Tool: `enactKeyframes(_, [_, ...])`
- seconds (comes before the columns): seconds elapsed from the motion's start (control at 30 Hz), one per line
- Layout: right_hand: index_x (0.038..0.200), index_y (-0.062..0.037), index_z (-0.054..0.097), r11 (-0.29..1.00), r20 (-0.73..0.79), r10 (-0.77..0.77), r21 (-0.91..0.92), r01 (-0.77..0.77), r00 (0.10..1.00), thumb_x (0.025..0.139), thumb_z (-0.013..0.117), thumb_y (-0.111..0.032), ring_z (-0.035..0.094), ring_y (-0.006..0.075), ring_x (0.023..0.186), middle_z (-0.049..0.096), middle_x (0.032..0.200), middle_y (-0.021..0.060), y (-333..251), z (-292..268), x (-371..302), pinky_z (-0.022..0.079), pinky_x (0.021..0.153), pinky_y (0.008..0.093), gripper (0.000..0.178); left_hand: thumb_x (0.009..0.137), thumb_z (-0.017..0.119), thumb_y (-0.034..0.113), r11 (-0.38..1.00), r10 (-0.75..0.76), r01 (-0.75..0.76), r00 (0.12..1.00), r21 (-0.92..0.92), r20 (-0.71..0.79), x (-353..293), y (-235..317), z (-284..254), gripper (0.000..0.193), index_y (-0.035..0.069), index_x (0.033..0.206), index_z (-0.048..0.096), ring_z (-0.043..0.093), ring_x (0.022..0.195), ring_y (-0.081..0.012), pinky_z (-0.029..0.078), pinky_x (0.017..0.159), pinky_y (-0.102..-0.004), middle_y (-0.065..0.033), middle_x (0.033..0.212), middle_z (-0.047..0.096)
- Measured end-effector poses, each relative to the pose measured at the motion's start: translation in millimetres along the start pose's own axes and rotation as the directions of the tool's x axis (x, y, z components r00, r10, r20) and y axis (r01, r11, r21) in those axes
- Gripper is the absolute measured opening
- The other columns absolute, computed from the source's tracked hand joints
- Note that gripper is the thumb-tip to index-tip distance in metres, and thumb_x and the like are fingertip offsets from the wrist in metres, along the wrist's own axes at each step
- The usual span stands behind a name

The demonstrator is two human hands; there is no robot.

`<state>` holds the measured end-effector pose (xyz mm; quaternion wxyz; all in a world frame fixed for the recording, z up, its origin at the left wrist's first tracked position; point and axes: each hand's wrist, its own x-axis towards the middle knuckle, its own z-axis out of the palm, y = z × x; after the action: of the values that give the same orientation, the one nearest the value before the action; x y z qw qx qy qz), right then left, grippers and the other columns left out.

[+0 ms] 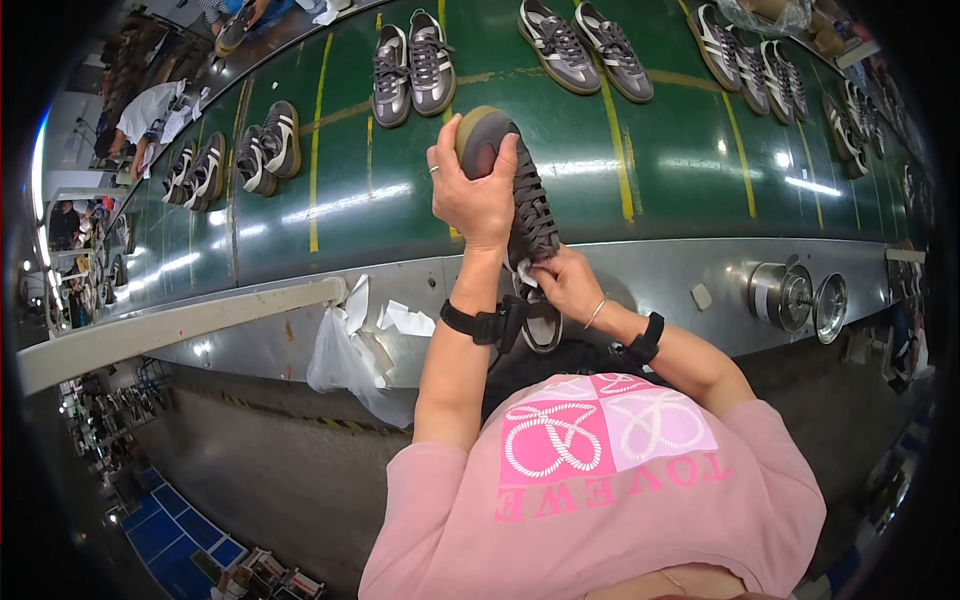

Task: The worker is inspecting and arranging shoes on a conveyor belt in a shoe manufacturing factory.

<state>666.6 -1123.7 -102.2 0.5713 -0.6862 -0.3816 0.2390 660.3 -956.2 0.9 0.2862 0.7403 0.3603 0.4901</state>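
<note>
My left hand [475,190] is wrapped around the toe end of a dark grey sneaker [532,205] with a gum-coloured sole. The sneaker is raised off the surface, laces facing right. The fingers of my right hand [570,285] are closed on a small white scrap [525,272] at the shoe's heel end; whether it is cloth or paper I cannot tell. Below them, a second grey sneaker [541,328] rests on the metal ledge [650,290], partly hidden by my hands and the raised shoe.
Pairs of striped sneakers [432,65] stand along the green conveyor belt [380,215] with yellow lines. On the ledge are a metal pot [780,297], a plastic bag [345,350] and white paper [407,320]. A beige bar [180,330] crosses at left. Co-workers [150,115] stand beyond.
</note>
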Motion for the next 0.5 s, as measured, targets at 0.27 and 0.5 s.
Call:
enactKeyframes(0.27, [0.082, -0.0044, 0.068, 0.565, 0.472, -0.053, -0.712, 0.416, 0.88, 0.072, 0.066, -0.01, 0.067, 0.0321, 0.079, 0.064, 0.083, 0.0178, -11.3, -25.7, 2.9, 0.055, 0.07, 0.0437, 0.011, 0.074, 0.086, 0.036, 1.0, 0.004, -0.004, 1.0, 0.004, -0.029, -7.8, 7.6, 5.9, 0.061, 0.009, 0.123, 0.062, 0.066, 0.096, -0.0295, 0.053, 0.083, -0.0405, -0.0094, 0.106, 0.065])
enactKeyframes(0.5, [0.083, -0.0052, 0.068, 0.575, 0.497, 0.061, -0.726, 0.377, 0.866, 0.075, 0.065, -0.01, 0.067, 0.0327, 0.08, 0.066, 0.085, 0.0163, -8.4, -29.4, -0.7, 0.055, 0.07, 0.0432, 0.01, 0.074, 0.087, 0.035, 1.0, 0.031, -0.031, 1.0, -0.005, -0.001, -13.6, 14.6, 8.6, 0.06, 0.009, 0.123, 0.063, 0.066, 0.097, -0.0301, 0.052, 0.084, -0.0406, -0.0103, 0.106, 0.065])
